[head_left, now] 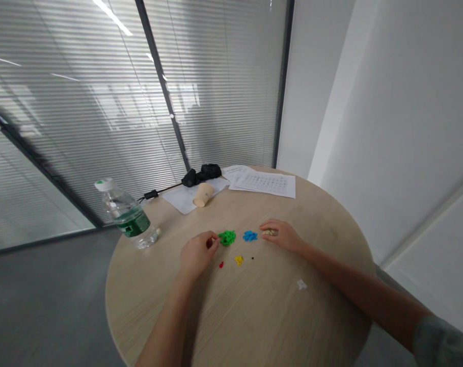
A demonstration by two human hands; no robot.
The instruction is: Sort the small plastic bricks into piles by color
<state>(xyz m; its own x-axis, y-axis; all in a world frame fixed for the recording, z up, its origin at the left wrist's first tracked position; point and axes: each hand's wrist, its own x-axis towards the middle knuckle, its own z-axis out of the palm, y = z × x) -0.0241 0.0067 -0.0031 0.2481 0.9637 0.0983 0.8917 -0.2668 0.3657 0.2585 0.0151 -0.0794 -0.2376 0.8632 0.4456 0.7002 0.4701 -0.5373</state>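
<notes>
My left hand (199,253) rests at the left edge of a pile of small green pieces (227,237). Its fingers are curled in and its thumb and index tips come close together; whatever lies between them is too small to make out. My right hand (284,236) curves around a small pile of beige pieces (270,232), finger and thumb apart on either side of it. Between both hands sits a pile of small blue pieces (250,236). Nearer to me are a few yellow pieces (239,260), a bit of red (221,265) and a tiny dark piece (253,258).
The round wooden table (246,326) carries a water bottle (130,216) at left, a paper cup (203,194) on its side, printed sheets (265,183) and a black folded item (202,174) at the back. A clear scrap (302,284) lies at right.
</notes>
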